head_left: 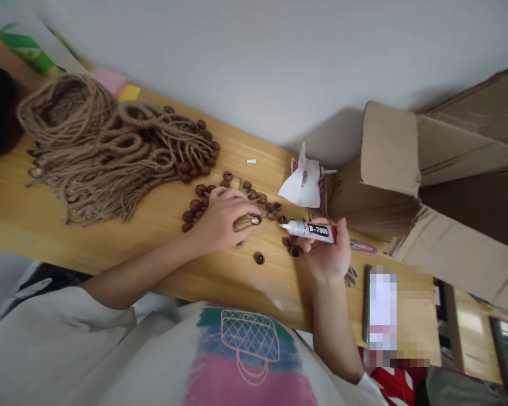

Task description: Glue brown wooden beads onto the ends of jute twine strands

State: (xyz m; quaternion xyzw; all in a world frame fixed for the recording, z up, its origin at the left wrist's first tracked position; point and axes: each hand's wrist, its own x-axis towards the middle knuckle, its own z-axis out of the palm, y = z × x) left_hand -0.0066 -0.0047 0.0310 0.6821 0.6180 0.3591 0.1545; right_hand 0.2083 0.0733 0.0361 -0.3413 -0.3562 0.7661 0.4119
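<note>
My left hand [222,219] is closed on a small piece of jute cord with a brown bead [256,219] at its end, resting on the wooden table [46,220]. My right hand [328,254] grips a tube of B-7000 glue [311,229], whose white nozzle points left toward the bead and stops just short of it. Several loose brown beads [195,206] lie around my left hand, and one bead [259,259] sits alone near the table's front edge.
A heap of jute cord and knotted macrame pieces [101,146] covers the table's left part. A small white cap [251,161] and crumpled white packaging [303,181] lie near the wall. An open cardboard box [406,169] stands at the right. A phone [381,313] lies by the front edge.
</note>
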